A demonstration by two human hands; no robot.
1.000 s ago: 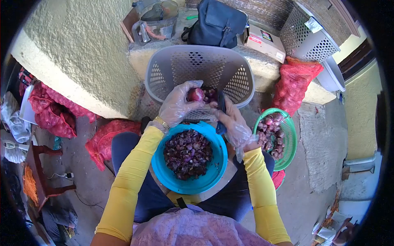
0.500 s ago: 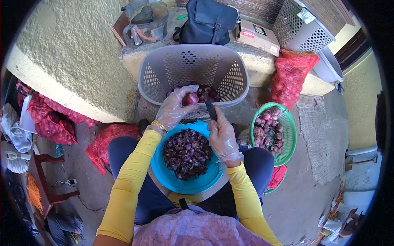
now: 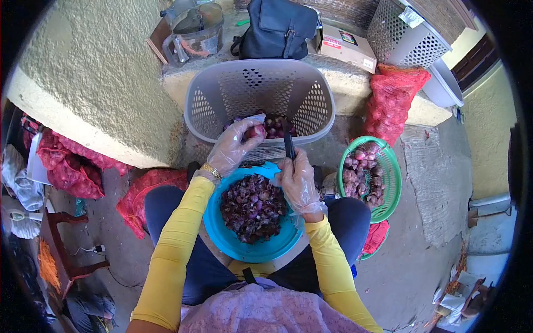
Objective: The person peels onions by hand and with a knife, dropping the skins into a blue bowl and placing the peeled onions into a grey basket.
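My left hand (image 3: 233,145), in a clear plastic glove, holds a peeled red onion (image 3: 256,132) over the front rim of the grey perforated basket (image 3: 222,94). Inside that basket lie a few peeled onions (image 3: 273,126). My right hand (image 3: 298,180), also gloved, grips a dark-handled knife (image 3: 288,144) pointing up toward the basket. Below both hands, on my lap, sits a blue bowl (image 3: 222,236) full of purple onion skins (image 3: 252,206).
A green basket (image 3: 392,183) of unpeeled onions stands at my right. Red mesh sacks lie at the right (image 3: 391,102) and left (image 3: 61,161). On the ledge behind are a black bag (image 3: 277,28), a cardboard box (image 3: 347,44), a jug (image 3: 191,33) and another grey basket (image 3: 408,36).
My right hand drew in from the right and turned the knife upright beside the onion. My left hand moved the onion slightly forward over the basket rim.
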